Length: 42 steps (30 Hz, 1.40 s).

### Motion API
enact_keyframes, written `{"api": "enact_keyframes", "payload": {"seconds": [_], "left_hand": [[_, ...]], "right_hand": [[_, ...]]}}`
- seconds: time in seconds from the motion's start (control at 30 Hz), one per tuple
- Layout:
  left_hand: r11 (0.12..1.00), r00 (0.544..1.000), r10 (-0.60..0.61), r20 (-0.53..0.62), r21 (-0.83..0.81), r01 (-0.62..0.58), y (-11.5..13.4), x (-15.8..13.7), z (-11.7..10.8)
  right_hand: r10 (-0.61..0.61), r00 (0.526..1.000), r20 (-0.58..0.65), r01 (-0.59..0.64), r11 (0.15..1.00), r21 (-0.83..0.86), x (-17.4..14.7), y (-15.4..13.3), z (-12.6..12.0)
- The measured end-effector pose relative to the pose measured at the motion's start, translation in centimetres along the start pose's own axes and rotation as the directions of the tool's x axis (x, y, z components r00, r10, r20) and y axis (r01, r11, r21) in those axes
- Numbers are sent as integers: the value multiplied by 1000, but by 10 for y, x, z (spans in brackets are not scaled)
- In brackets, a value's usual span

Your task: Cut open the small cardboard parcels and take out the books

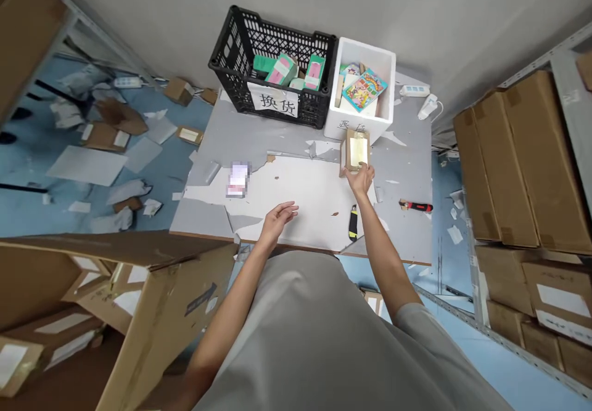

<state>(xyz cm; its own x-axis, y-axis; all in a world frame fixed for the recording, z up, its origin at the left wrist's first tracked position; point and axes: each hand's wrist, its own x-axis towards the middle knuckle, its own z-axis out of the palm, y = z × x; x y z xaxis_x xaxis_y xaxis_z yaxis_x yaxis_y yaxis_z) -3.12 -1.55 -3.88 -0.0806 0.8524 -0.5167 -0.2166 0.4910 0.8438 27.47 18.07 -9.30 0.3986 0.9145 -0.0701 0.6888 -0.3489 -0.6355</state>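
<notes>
My right hand grips the near end of a small brown cardboard box with a pale label on its top. This box stands against the front of a white foam box. My left hand hovers over the white middle of the table, its fingers loosely stretched and nothing in them. Below my right hand lies a black and yellow utility knife. Farther right is a red and black cutter. A blurred-out flat item lies left of my left hand.
A black plastic crate with green and pink boxes stands at the back, beside the foam box holding a colourful book. A large open carton of parcels is at lower left. Shelved cartons stand right. Scraps litter the blue floor.
</notes>
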Motion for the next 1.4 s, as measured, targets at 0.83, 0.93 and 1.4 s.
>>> {"api": "enact_keyframes", "payload": {"seconds": [0.83,0.93,1.4], "left_hand": [[909,969,-133,-209,363,203,-69,44,-53],[907,974,-159,-164,365,210,-76,46,-58],[943,1000,-3,27,333,-6,-57,67,-53]], "right_hand": [[-335,780,529,222,938,267,-171,74,2],[-87,874,477,-94,935,341,-193,86,15],[158,889,430,-351,838,417,-215,72,39]]}}
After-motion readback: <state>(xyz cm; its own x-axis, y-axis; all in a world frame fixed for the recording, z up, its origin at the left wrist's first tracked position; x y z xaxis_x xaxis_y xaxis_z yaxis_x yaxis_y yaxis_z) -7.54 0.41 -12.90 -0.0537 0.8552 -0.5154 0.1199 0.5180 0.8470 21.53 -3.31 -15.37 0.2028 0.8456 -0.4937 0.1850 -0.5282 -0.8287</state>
